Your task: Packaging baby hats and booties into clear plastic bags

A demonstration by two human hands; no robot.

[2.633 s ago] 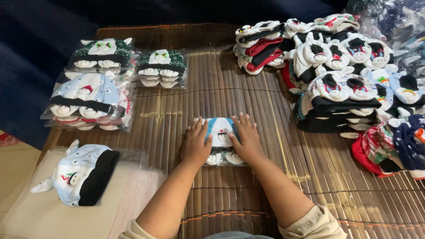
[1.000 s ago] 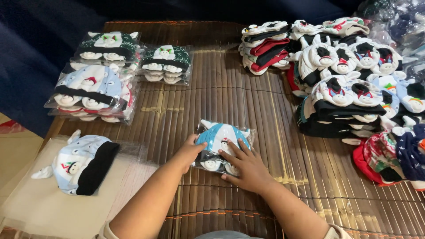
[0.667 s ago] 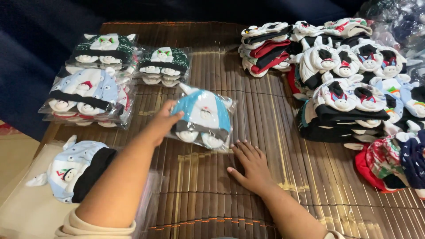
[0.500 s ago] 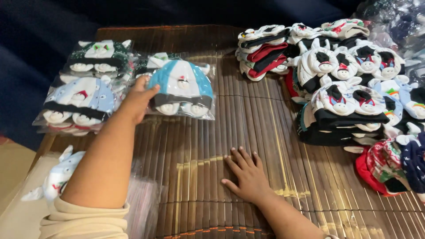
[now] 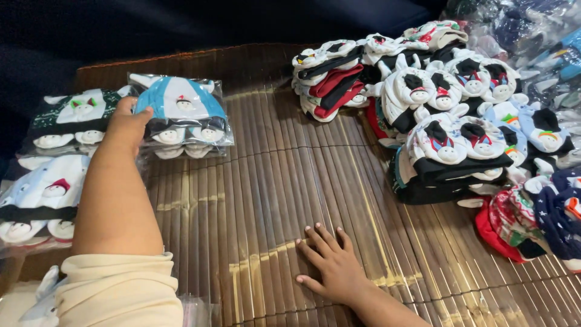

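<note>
My left hand (image 5: 126, 125) reaches to the far left and grips the edge of a clear plastic packet holding a blue and white animal-face hat (image 5: 181, 109). That packet rests on top of another bagged hat stack. Beside it lies a bagged dark green hat (image 5: 69, 118), and nearer me a bagged pale blue hat stack (image 5: 37, 203). My right hand (image 5: 330, 266) lies flat, fingers spread, on the bamboo mat (image 5: 254, 188), holding nothing.
A large heap of loose knitted animal hats (image 5: 448, 139) fills the right side, with red, white and black ones at the back (image 5: 330, 79) and dark blue ones at the right edge (image 5: 560, 218). Plastic-wrapped goods (image 5: 520, 30) sit at the top right.
My left hand lifted the bagged blue hat from the mat's middle and carried it to the far left onto the bagged stacks. My right hand let go and settled flat on the mat.
</note>
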